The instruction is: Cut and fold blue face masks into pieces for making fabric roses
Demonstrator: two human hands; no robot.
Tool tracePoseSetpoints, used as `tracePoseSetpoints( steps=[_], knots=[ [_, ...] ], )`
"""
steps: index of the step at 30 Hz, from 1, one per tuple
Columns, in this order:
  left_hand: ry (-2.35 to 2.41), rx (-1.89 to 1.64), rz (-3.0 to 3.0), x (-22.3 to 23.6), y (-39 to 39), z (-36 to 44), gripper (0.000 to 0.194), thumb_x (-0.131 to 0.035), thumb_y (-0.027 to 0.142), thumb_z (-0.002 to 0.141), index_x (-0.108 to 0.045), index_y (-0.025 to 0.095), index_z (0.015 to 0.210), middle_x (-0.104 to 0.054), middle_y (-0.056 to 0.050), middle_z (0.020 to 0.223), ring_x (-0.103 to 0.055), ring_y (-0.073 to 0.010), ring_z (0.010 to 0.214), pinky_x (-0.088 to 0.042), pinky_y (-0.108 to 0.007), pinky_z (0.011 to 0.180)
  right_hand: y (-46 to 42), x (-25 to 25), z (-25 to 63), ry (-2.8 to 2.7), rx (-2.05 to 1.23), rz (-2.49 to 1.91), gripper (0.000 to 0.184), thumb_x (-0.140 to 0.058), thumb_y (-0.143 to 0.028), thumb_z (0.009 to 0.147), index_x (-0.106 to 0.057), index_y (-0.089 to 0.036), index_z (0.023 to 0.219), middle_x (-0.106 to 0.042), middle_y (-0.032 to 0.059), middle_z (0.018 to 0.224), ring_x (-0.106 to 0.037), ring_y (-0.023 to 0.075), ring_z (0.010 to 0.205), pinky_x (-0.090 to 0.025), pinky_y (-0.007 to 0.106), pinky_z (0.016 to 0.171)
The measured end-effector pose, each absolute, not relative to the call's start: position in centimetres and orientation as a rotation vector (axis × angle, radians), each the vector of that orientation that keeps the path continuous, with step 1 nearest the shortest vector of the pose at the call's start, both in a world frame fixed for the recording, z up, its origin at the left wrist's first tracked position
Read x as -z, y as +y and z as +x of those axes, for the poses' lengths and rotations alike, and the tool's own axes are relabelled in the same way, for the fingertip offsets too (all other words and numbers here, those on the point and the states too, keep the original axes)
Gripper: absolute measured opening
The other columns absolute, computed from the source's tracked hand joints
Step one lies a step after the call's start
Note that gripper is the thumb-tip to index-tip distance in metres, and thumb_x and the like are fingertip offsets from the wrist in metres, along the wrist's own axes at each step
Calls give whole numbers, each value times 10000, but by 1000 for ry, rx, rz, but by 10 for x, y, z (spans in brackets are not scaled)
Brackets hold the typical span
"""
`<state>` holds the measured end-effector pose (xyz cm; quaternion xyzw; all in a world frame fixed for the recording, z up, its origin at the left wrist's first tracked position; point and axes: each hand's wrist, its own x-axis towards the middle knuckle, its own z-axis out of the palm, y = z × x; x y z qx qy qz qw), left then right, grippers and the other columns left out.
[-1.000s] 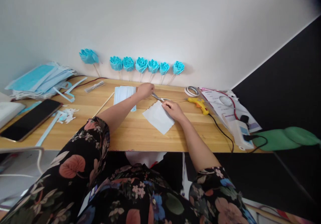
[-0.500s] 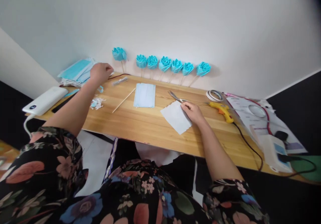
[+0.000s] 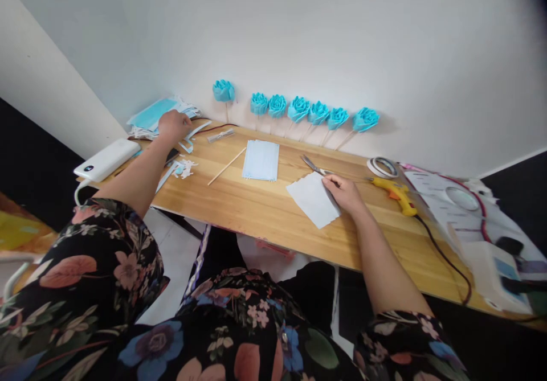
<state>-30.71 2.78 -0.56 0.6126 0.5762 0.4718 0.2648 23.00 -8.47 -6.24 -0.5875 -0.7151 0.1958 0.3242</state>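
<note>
My left hand (image 3: 174, 126), fingers curled in, is at the right front of a pile of blue face masks (image 3: 156, 114). Whatever it may hold is hidden. Pale blue strips (image 3: 199, 128) lie just right of it. My right hand (image 3: 345, 194) pinches the right edge of white sheets with zigzag edges (image 3: 313, 200), which rest on the table. Scissors (image 3: 311, 164) lie behind these sheets, their handles partly hidden near my right fingers. A flat stack of pale blue mask sheets (image 3: 260, 160) lies between my hands, with a thin wooden stick (image 3: 227, 166) to its left.
Several blue flowers on sticks (image 3: 298, 109) lean against the wall. At right are tape rolls (image 3: 382, 167), a yellow glue gun (image 3: 395, 195) with its cord, and papers (image 3: 436, 190). A white power bank (image 3: 106, 159) and white scraps (image 3: 184, 169) are at left.
The view has turned left, so the table appears farther right. My left hand has moved left relative to the table, toward the masks, and more strips show beside it. My right hand keeps its grip.
</note>
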Motion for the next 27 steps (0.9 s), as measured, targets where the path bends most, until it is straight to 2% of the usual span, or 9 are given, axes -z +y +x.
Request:
tracePoseSetpoints(
  steps=[2, 4, 6, 8, 11, 15, 22, 25, 27],
  knots=[
    [1808, -1336, 1843, -3, 19, -288, 294, -773, 375, 802, -606, 145, 876, -617, -25, 1124, -268, -330, 1399, -47, -547, 1225, -87, 55, 226, -1837, -527, -1546, 327, -558, -497, 821, -697, -205, 771, -700, 44, 712, -562, 200, 651, -388, 309, 614],
    [1742, -1410, 1954, -14, 11, -255, 407, -802, 379, 775, -615, 164, 1066, -578, -21, 1284, -293, -357, 1399, -82, -578, 1227, -90, 40, 218, -1796, -518, -1519, 320, -569, -490, 816, -708, -204, 778, -705, 43, 723, -573, 203, 672, -392, 308, 627],
    [1481, -1408, 1952, -25, 1, -212, 483, -804, 386, 761, -615, 198, 1164, -608, -28, 1290, -329, -352, 1408, -224, -529, 1206, -93, 18, 206, -1805, -507, -1421, 295, -589, -470, 813, -710, -202, 785, -715, 44, 774, -591, 208, 725, -404, 311, 662],
    [1213, -1335, 1869, -34, -13, -164, 546, -821, 361, 714, -639, 195, 1201, -647, -80, 1242, -446, -339, 1349, -361, -486, 1130, -95, -9, 192, -1797, -513, -1314, 275, -619, -462, 811, -708, -202, 791, -680, 27, 750, -570, 189, 706, -398, 302, 651],
    [793, -1163, 1728, -34, -39, -100, 705, -853, 400, 660, -619, 171, 1284, -652, -149, 1265, -533, -347, 1297, -438, -480, 1061, -99, -44, 172, -1682, -574, -1152, 291, -629, -478, 835, -686, -197, 792, -597, 10, 708, -516, 154, 661, -385, 289, 622],
    [371, -954, 1405, -18, -66, -50, 700, -809, 629, 669, -673, 190, 1197, -688, -175, 1225, -535, -401, 1316, -489, -519, 1035, -99, -53, 157, -1484, -596, -1073, 319, -602, -516, 860, -654, -203, 823, -557, 5, 719, -506, 146, 677, -398, 273, 613],
    [603, -1150, 1034, 6, -58, -18, 496, -835, 448, 692, -695, 136, 1051, -748, -152, 1101, -659, -365, 1148, -507, -514, 1028, -84, -3, 154, -1256, -649, -1177, 392, -631, -599, 803, -635, -208, 823, -586, 4, 733, -532, 145, 676, -422, 257, 580],
    [698, -1230, 1062, 5, -48, -15, 472, -824, 449, 671, -697, 132, 997, -760, -135, 1018, -673, -354, 1098, -518, -487, 980, -78, 6, 152, -1193, -821, -1203, 522, -532, -714, 829, -641, -211, 917, -590, 8, 701, -547, 145, 619, -409, 252, 515],
    [760, -1228, 1138, 1, -45, -15, 448, -811, 460, 669, -700, 131, 952, -757, -117, 953, -687, -328, 1020, -533, -444, 906, -73, 5, 151, -1201, -849, -1203, 591, -451, -770, 845, -626, -206, 879, -551, 0, 643, -521, 142, 578, -389, 255, 497]
  ],
)
